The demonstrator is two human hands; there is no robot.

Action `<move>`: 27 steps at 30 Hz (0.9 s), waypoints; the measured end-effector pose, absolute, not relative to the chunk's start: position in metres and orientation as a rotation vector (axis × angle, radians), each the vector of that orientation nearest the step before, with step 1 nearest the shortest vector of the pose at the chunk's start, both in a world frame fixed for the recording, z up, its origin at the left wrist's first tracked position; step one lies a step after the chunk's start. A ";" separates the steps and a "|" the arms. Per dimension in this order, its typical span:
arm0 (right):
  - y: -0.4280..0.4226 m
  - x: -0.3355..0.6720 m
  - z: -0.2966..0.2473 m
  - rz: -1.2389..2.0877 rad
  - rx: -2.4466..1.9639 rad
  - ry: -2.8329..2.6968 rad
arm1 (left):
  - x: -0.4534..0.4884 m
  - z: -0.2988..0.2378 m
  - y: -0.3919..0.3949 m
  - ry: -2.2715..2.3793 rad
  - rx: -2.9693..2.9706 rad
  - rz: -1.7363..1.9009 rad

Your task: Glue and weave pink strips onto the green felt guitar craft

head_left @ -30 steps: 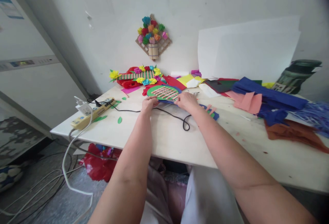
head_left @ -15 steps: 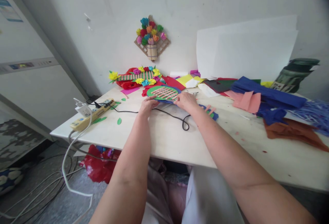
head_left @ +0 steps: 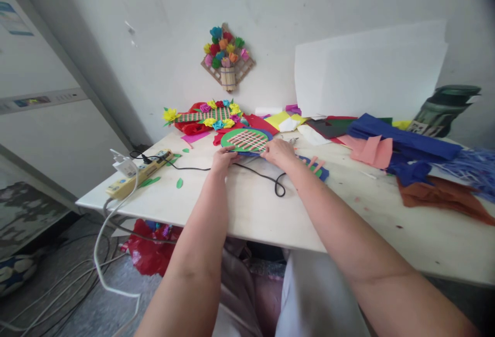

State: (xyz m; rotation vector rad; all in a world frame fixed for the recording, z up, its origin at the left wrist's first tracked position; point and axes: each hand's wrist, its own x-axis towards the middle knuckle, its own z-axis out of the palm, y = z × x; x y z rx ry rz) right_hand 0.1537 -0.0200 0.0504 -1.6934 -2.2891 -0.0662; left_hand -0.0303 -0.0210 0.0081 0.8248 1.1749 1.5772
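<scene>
A racket-shaped paper craft [head_left: 243, 140], with a green oval face, a blue edge and a lattice of pinkish strips, is tilted up a little from the table. Its handle end [head_left: 319, 167] sticks out to the right, partly hidden behind my right wrist. My left hand [head_left: 224, 160] pinches the near left edge, fingers closed. On the near right edge, my right hand [head_left: 279, 152] is closed too, thumb and fingers gripping the rim. Behind it lies a similar craft [head_left: 204, 115] trimmed with paper flowers.
At left is a power strip [head_left: 141, 173] with a charger; its black cord [head_left: 255, 173] runs under my hands. Green paper leaves [head_left: 179, 183] lie nearby. Blue crepe paper [head_left: 402, 138], brown paper [head_left: 441, 198] and a dark bottle [head_left: 444, 112] are at right. A flower basket craft [head_left: 228, 58] hangs on the wall.
Almost nothing differs. Both hands keep their grip on the racket-shaped craft, and its near edge looks slightly shifted against my fingers.
</scene>
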 end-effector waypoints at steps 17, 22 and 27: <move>-0.021 0.163 0.057 -0.108 -1.633 -2.343 | -0.030 0.012 -0.021 1.289 0.653 1.536; -0.021 0.160 0.053 -0.113 -1.567 -2.380 | -0.029 0.013 -0.022 1.293 0.648 1.527; -0.022 0.154 0.050 -0.096 -1.563 -2.371 | -0.028 0.014 -0.024 1.280 0.647 1.534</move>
